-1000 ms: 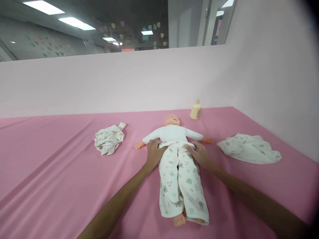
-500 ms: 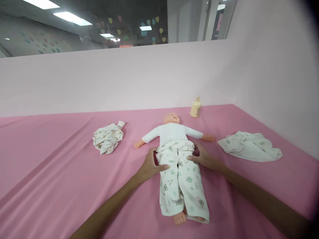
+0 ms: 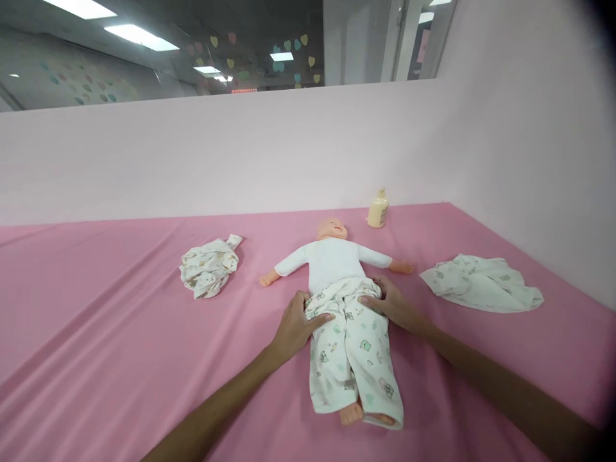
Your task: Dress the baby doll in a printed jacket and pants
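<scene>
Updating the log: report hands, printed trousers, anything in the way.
Left hand, right hand: fingers holding printed trousers, one each side. Trousers on doll, one foot poking out. Apart, not blocking: bottle, left cloth, right cloth.

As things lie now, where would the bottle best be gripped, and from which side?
Probably around the bottle's body, below its pump, with the right hand coming from the front right: it stands upright near the back wall, with the doll's head to its left.
</scene>
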Demonstrator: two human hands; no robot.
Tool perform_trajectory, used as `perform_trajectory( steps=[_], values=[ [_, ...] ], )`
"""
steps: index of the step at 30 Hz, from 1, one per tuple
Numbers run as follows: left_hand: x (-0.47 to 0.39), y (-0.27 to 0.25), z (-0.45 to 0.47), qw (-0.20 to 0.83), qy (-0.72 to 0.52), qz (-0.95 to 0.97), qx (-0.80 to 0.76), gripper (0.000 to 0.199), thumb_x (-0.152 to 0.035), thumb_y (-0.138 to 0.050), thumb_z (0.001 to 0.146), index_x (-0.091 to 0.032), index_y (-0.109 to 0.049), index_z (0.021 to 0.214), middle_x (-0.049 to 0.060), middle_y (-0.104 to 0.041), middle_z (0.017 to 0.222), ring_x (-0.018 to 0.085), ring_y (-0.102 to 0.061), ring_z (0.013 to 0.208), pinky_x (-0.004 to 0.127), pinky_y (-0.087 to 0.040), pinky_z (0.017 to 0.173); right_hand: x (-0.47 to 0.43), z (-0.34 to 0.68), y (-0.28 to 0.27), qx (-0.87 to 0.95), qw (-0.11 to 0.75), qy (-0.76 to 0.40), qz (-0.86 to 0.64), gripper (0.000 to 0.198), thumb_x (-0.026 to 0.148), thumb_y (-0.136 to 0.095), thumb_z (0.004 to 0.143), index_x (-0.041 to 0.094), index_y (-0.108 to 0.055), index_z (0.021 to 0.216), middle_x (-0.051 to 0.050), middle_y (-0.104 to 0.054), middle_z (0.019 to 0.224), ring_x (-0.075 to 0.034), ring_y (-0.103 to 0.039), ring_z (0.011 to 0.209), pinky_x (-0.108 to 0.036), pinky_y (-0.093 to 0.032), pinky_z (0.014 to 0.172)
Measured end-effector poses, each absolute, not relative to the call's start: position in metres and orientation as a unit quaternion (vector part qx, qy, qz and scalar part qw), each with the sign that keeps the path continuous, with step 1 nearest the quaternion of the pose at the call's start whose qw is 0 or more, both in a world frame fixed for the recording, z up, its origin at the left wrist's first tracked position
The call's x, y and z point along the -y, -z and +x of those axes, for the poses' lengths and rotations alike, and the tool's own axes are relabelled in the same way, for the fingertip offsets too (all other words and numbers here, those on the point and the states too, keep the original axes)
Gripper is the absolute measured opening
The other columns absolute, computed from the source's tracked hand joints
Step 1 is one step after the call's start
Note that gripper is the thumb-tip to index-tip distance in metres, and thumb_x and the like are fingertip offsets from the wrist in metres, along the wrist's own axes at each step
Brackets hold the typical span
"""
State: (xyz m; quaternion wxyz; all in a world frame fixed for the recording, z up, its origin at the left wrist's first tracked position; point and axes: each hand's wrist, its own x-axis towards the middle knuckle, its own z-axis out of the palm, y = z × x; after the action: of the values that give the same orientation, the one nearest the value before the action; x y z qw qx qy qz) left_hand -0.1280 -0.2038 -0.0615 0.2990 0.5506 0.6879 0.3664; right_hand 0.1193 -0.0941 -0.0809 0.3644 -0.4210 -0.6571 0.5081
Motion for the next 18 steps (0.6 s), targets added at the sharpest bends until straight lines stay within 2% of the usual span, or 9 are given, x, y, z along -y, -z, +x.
perform_trajectory(
  steps=[2, 7, 12, 14, 16, 18],
  values=[
    [0.207, 0.058, -0.124, 0.287, -0.360, 0.550, -0.697, 0.058, -0.070, -0.069, 0.071, -0.023, -0.043, 0.092, 0.005, -0.058, 0.100, 0.025, -0.054, 0.092, 0.032, -0.042, 0.071, 0.097, 0.117, 0.078, 0.653, 0.375, -0.501, -0.427, 0.051, 0.042, -0.082, 0.067, 0.029, -0.063, 0.113, -0.006, -0.069, 0.121, -0.032, -0.063, 0.114, -0.042, -0.054, 0.089],
    [0.214, 0.054, -0.118, 0.274, -0.357, 0.541, -0.710, 0.055, -0.069, -0.067, 0.073, -0.024, -0.040, 0.088, 0.001, -0.057, 0.089, 0.021, -0.052, 0.081, 0.029, -0.038, 0.065, 0.107, 0.118, 0.077, 0.630, 0.364, -0.515, -0.453, 0.052, 0.046, -0.079, 0.071, 0.025, -0.059, 0.114, -0.009, -0.070, 0.117, -0.031, -0.067, 0.106, -0.042, -0.056, 0.084],
    [0.217, 0.044, -0.127, 0.341, -0.358, 0.554, -0.670, 0.049, -0.065, -0.068, 0.075, -0.023, -0.044, 0.087, -0.001, -0.055, 0.084, 0.018, -0.050, 0.076, 0.026, -0.039, 0.062, 0.120, 0.128, 0.074, 0.652, 0.335, -0.507, -0.455, 0.048, 0.049, -0.073, 0.079, 0.025, -0.056, 0.116, -0.008, -0.070, 0.113, -0.028, -0.067, 0.104, -0.039, -0.057, 0.082],
    [0.220, 0.038, -0.133, 0.391, -0.340, 0.561, -0.646, 0.047, -0.062, -0.069, 0.075, -0.023, -0.049, 0.091, 0.001, -0.059, 0.092, 0.020, -0.055, 0.083, 0.028, -0.045, 0.067, 0.123, 0.135, 0.073, 0.668, 0.322, -0.501, -0.447, 0.042, 0.049, -0.069, 0.083, 0.025, -0.058, 0.116, -0.007, -0.070, 0.112, -0.027, -0.067, 0.103, -0.039, -0.056, 0.081],
    [0.228, 0.034, -0.138, 0.432, -0.324, 0.566, -0.623, 0.049, -0.059, -0.071, 0.075, -0.024, -0.054, 0.104, 0.005, -0.062, 0.109, 0.024, -0.060, 0.097, 0.033, -0.051, 0.076, 0.126, 0.143, 0.073, 0.688, 0.298, -0.498, -0.436, 0.038, 0.049, -0.065, 0.086, 0.025, -0.061, 0.115, -0.007, -0.070, 0.110, -0.027, -0.066, 0.101, -0.040, -0.056, 0.082],
    [0.241, 0.034, -0.141, 0.425, -0.320, 0.583, -0.615, 0.068, -0.057, -0.076, 0.071, -0.028, -0.052, 0.127, 0.010, -0.055, 0.132, 0.032, -0.055, 0.118, 0.041, -0.051, 0.091, 0.128, 0.153, 0.074, 0.707, 0.268, -0.500, -0.423, 0.043, 0.050, -0.067, 0.084, 0.026, -0.061, 0.120, -0.008, -0.069, 0.114, -0.029, -0.065, 0.105, -0.042, -0.055, 0.087]
  ],
)
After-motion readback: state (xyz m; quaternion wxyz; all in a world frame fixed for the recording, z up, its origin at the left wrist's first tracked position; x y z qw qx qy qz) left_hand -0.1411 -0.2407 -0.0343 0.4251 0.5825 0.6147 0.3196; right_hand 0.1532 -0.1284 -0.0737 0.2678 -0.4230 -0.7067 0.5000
